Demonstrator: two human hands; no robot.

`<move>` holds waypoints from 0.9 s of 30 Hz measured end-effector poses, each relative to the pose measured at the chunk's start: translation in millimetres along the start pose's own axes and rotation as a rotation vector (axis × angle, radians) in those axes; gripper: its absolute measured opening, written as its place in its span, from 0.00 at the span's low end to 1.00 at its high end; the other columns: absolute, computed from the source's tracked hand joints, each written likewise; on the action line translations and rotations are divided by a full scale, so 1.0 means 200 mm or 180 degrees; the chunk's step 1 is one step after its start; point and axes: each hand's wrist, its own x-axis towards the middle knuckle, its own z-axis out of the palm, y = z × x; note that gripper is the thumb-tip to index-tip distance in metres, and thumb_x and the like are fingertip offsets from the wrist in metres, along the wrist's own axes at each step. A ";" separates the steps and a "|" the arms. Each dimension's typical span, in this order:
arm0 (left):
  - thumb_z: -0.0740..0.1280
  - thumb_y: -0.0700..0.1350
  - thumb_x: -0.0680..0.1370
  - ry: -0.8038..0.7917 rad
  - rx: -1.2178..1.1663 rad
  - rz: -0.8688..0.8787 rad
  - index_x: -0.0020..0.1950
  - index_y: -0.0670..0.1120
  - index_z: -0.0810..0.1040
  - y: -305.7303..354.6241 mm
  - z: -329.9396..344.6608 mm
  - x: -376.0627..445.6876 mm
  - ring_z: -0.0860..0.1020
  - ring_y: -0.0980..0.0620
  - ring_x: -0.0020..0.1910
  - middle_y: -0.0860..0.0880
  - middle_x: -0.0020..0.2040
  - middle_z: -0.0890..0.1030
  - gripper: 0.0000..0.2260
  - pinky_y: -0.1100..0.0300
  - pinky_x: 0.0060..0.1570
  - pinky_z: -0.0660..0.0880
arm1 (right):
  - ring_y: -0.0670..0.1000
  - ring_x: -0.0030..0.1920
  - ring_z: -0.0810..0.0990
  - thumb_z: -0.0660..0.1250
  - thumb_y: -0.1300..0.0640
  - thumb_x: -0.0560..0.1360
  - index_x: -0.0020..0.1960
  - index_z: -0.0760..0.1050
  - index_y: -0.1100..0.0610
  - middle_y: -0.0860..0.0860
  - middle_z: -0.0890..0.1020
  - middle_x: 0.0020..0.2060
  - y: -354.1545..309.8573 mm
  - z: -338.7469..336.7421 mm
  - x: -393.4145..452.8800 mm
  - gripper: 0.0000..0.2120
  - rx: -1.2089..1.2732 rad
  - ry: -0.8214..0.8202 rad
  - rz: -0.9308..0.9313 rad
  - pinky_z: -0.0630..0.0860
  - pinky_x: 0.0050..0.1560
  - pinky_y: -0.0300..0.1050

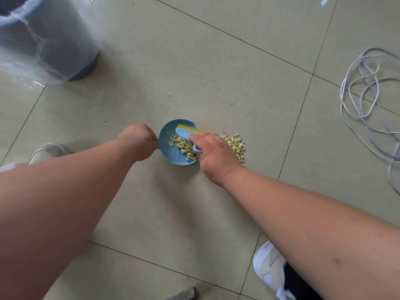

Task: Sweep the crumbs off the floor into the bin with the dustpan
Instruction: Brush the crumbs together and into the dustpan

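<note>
A small round blue dustpan [167,132] lies flat on the tiled floor at the centre of the view. My left hand [138,140] is closed on its handle at the pan's left edge. My right hand [213,152] grips a small blue brush [187,133] with yellow bristles, held over the pan's right half. Pale yellow crumbs [184,147] lie inside the pan. More crumbs [236,145] sit in a pile on the floor just right of the pan, partly hidden by my right hand. The grey bin [54,37] with a clear plastic liner stands at the upper left.
A tangle of white cable [365,89] lies on the floor at the right. My left shoe [46,151] is at the left, my white right shoe [270,269] at the bottom right. A grey object [184,294] pokes in at the bottom edge.
</note>
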 end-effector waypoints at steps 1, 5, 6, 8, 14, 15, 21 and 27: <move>0.71 0.47 0.80 -0.0004 -0.0034 -0.0005 0.48 0.41 0.88 -0.02 0.00 -0.01 0.81 0.38 0.44 0.39 0.46 0.86 0.11 0.58 0.38 0.74 | 0.64 0.63 0.77 0.61 0.61 0.74 0.71 0.76 0.56 0.59 0.80 0.65 0.05 -0.03 0.01 0.25 0.0027 0.0139 0.0112 0.73 0.67 0.58; 0.70 0.46 0.80 -0.0052 -0.0105 -0.0028 0.46 0.40 0.87 -0.08 0.01 -0.03 0.77 0.41 0.39 0.38 0.43 0.84 0.11 0.58 0.36 0.72 | 0.62 0.60 0.76 0.60 0.61 0.78 0.73 0.72 0.53 0.58 0.80 0.63 0.32 -0.16 0.00 0.24 -0.0328 0.0425 0.0734 0.73 0.63 0.57; 0.70 0.46 0.80 -0.0065 -0.0108 -0.0028 0.46 0.40 0.87 -0.08 0.01 -0.03 0.76 0.41 0.38 0.37 0.43 0.84 0.11 0.58 0.36 0.72 | 0.62 0.60 0.75 0.60 0.59 0.79 0.74 0.71 0.52 0.58 0.79 0.63 0.38 -0.18 -0.02 0.23 -0.0487 0.0407 0.0857 0.73 0.63 0.56; 0.70 0.45 0.80 -0.0080 -0.0129 -0.0021 0.46 0.41 0.88 -0.09 0.02 -0.04 0.80 0.39 0.41 0.39 0.43 0.85 0.10 0.59 0.36 0.73 | 0.61 0.62 0.75 0.60 0.56 0.81 0.74 0.69 0.50 0.56 0.78 0.64 0.46 -0.21 -0.07 0.22 -0.0779 0.0283 0.0995 0.71 0.63 0.55; 0.71 0.46 0.80 -0.0066 -0.0155 -0.0017 0.45 0.41 0.87 -0.07 0.04 -0.04 0.76 0.41 0.38 0.39 0.42 0.85 0.10 0.59 0.34 0.72 | 0.61 0.62 0.75 0.59 0.53 0.82 0.75 0.66 0.52 0.57 0.77 0.65 0.33 -0.08 -0.12 0.22 -0.0714 0.0092 0.0970 0.71 0.61 0.55; 0.71 0.46 0.79 -0.0066 -0.0151 -0.0025 0.45 0.41 0.87 -0.06 0.04 -0.04 0.76 0.42 0.38 0.39 0.43 0.85 0.10 0.59 0.35 0.73 | 0.61 0.62 0.74 0.60 0.54 0.81 0.75 0.67 0.52 0.56 0.76 0.66 0.27 -0.05 -0.12 0.23 -0.0709 0.0010 0.0883 0.71 0.62 0.55; 0.69 0.47 0.79 -0.0029 -0.0105 -0.0026 0.46 0.41 0.87 -0.04 0.07 -0.04 0.75 0.43 0.37 0.40 0.42 0.85 0.11 0.60 0.33 0.72 | 0.58 0.64 0.76 0.61 0.58 0.76 0.72 0.70 0.50 0.53 0.78 0.65 -0.08 0.12 -0.11 0.24 -0.0867 -0.0306 0.0098 0.70 0.63 0.54; 0.70 0.47 0.80 -0.0004 -0.0093 0.0079 0.46 0.45 0.89 -0.05 0.07 -0.08 0.79 0.41 0.40 0.44 0.38 0.84 0.10 0.61 0.33 0.69 | 0.59 0.64 0.77 0.63 0.60 0.75 0.71 0.73 0.52 0.53 0.79 0.66 -0.09 0.07 -0.10 0.24 -0.0571 -0.0099 0.0069 0.71 0.63 0.54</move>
